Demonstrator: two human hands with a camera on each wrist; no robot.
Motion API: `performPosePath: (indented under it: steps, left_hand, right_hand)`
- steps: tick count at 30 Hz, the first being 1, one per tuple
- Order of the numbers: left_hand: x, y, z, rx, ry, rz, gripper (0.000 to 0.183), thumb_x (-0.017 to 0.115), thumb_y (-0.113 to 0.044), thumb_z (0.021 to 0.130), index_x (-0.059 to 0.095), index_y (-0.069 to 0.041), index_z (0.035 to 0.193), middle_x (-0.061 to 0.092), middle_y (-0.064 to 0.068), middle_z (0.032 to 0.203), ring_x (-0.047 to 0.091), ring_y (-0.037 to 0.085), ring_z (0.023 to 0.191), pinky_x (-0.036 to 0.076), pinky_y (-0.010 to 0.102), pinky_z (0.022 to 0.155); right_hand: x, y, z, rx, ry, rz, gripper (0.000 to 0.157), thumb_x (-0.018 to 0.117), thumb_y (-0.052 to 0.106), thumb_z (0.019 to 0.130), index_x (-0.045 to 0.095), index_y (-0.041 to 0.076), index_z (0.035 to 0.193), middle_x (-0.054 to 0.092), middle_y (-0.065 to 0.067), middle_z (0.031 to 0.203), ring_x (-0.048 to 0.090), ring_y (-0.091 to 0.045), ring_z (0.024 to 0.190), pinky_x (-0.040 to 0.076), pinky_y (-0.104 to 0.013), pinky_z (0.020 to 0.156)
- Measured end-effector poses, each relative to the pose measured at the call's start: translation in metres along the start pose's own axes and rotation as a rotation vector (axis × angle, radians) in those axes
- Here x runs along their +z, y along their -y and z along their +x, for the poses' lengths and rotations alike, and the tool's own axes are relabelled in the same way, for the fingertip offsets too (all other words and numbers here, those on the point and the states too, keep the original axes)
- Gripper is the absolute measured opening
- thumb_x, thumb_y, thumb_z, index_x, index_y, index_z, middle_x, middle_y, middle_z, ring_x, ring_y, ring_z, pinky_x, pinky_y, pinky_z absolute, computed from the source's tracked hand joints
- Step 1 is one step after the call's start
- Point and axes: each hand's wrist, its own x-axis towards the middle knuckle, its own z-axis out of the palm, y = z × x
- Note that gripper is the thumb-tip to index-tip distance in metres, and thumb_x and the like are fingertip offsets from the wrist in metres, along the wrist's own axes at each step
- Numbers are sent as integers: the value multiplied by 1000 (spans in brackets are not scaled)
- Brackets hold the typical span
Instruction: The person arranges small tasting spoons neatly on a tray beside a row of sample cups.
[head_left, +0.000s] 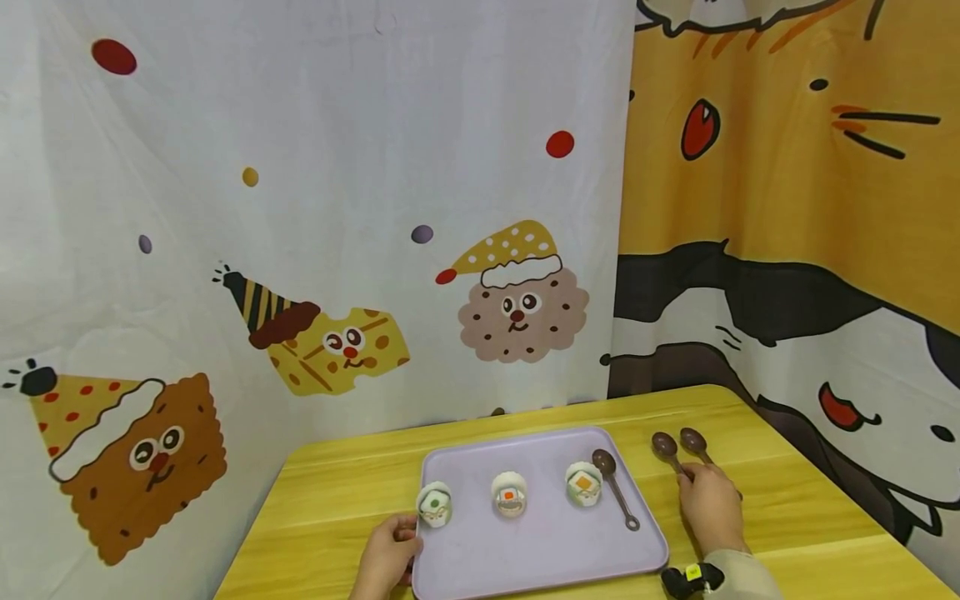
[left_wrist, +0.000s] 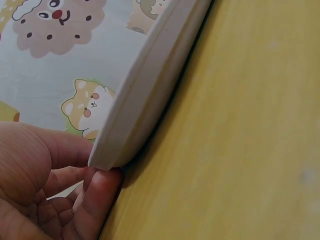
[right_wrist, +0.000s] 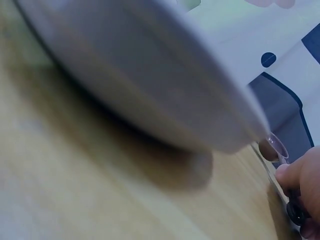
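At the near left of the lilac tray, my left hand grips the rim; in the left wrist view its fingers meet the edge. Three small pale cups stand on the tray: a cup with a green dot, a cup with an orange-red piece and a cup with an orange square. A brown spoon lies beside the last one. Right of the tray, my right hand holds a brown spoon near its neck. Another brown spoon lies alongside, its handle partly hidden by the hand.
The yellow wood-grain table carries the tray. Behind it hangs a white curtain with cartoon prints, and an orange and black patterned curtain hangs at the right. A black strap device sits at the right wrist.
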Motion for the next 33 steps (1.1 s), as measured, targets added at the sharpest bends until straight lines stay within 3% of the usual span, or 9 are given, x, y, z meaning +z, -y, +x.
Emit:
performPosePath:
  steps: [6,14,33]
  left_hand:
    - [0,1,0,17,1,-3,40,67,-4,86,61,9,123,63,11,96,60,18,67,56,34,47]
    - [0,0,0,9,5,-9,39,67,-3,86,61,8,123,62,11,96,61,19,68,56,35,48]
    - [-1,2,1,9,13,-14,39,67,-2,87,61,8,124,61,11,96,61,20,69,57,36,49]
  right_hand:
    - [-7,3,1,-9,23,11,22,68,6,90,71,-9,105,67,-29,101,63,-51,98,49,-65,83]
    - [-19,15,4,26,88,90,24,68,10,91,70,-9,105,69,-16,85,61,-30,77,50,-51,71]
    - [-43,41,2,-13,107,111,26,68,12,91,71,-9,105,70,-16,87,61,-27,74,48,-35,61]
